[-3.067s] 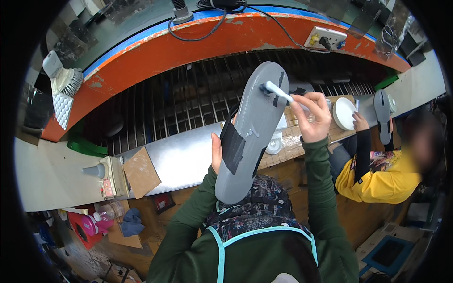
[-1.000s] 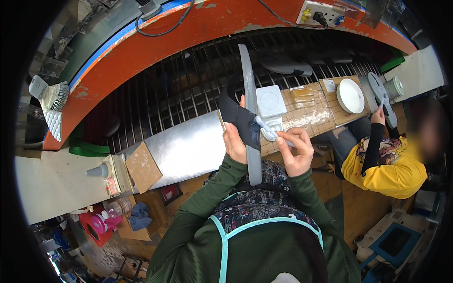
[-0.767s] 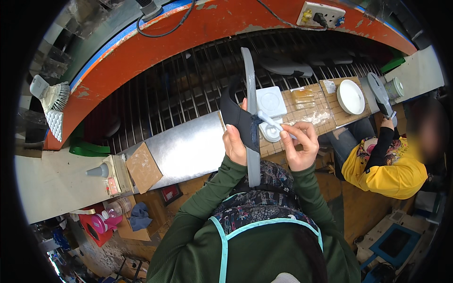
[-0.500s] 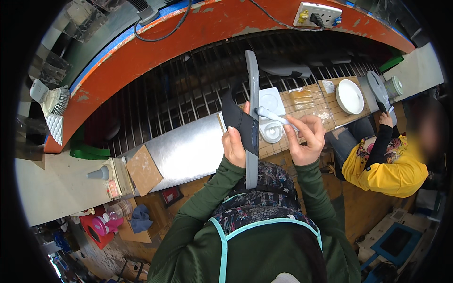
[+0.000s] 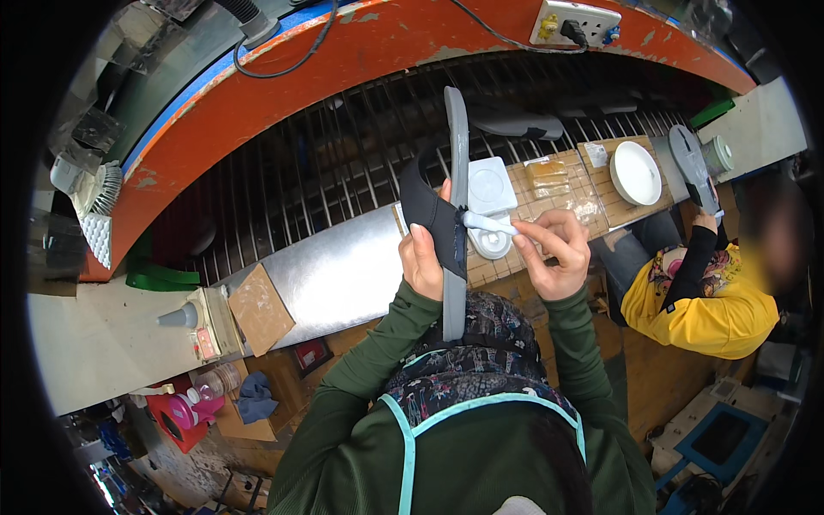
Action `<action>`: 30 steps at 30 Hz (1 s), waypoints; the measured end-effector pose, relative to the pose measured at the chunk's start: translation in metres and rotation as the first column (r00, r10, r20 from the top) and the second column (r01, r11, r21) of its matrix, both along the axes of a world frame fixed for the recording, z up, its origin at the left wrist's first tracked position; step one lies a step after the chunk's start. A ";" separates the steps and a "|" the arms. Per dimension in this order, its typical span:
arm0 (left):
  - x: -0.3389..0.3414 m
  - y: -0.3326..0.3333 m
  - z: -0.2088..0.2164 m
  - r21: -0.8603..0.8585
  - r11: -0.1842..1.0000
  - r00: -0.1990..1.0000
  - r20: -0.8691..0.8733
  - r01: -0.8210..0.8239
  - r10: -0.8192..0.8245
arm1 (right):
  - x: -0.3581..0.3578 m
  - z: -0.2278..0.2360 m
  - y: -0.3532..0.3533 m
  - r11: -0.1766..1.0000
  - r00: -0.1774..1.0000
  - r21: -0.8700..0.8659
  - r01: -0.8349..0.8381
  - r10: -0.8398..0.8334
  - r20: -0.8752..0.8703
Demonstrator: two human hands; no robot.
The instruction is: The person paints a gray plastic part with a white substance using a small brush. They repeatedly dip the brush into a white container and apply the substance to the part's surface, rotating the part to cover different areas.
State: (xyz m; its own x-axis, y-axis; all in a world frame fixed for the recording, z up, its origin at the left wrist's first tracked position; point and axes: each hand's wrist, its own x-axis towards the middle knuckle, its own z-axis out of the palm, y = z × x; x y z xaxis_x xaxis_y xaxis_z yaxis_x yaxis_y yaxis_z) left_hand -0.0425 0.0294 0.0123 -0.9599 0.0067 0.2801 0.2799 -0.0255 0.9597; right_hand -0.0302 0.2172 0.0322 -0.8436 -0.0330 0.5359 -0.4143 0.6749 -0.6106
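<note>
Sandal (image 5: 460, 154), now turned on edge, is held by the left hand (image 5: 421, 268), while the right hand (image 5: 558, 256) pinches its fingers on a white brush (image 5: 490, 224) at the black strap (image 5: 434, 227), so brushing has moved there from the sole (image 5: 456, 311).

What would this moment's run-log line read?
left hand: gripping grey slide sandal at black strap | right hand: pinching white-handled brush | brush tip: at strap edge | nearby: white bowl

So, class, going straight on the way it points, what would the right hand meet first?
Probably the sandal, by its black strap; the brush in the right hand seems to touch it, though depth is unclear.
</note>
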 end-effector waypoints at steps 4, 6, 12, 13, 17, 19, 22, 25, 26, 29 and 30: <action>-0.001 -0.003 0.000 -0.006 0.999 0.996 0.070 0.054 -0.053 | -0.001 0.001 0.004 0.999 1.000 0.032 -0.027 0.027 0.007; -0.002 -0.002 0.000 -0.006 0.999 0.997 0.076 0.033 -0.033 | -0.001 0.002 0.005 0.999 0.998 0.019 -0.051 0.051 0.022; -0.007 0.002 -0.001 0.018 1.000 1.000 0.000 -0.021 0.021 | 0.001 0.001 0.006 0.996 0.995 0.018 -0.092 0.092 0.041; -0.008 0.001 -0.001 0.012 1.000 1.000 0.007 -0.018 0.018 | 0.001 0.001 0.006 0.995 0.995 0.029 -0.096 0.095 0.036; -0.009 -0.001 -0.002 0.018 1.000 1.000 0.010 -0.012 0.012 | 0.004 -0.001 0.005 0.993 0.993 0.032 -0.112 0.111 0.032; -0.010 -0.001 -0.002 0.032 0.999 1.000 0.016 -0.014 0.013 | 0.004 -0.002 0.005 0.992 0.993 0.033 -0.119 0.118 0.028; -0.010 -0.002 -0.002 0.038 0.999 1.000 0.025 -0.011 0.010 | 0.005 -0.001 0.005 0.990 0.991 0.042 -0.132 0.131 0.027; -0.011 -0.003 -0.003 0.034 0.999 1.000 0.018 -0.011 0.011 | 0.007 0.002 0.006 0.985 0.987 0.072 -0.160 0.157 0.035; -0.011 -0.003 -0.003 0.026 1.000 1.000 0.019 -0.017 0.017 | 0.008 0.003 0.006 0.981 0.985 0.094 -0.171 0.167 0.044; -0.012 -0.003 -0.005 0.029 0.999 0.999 0.001 -0.035 0.035 | 0.010 0.006 0.006 0.976 0.981 0.098 -0.193 0.188 0.054; -0.012 -0.003 -0.005 0.070 0.998 1.000 0.006 -0.010 0.010 | 0.011 0.007 0.007 0.976 0.980 0.089 -0.198 0.193 0.054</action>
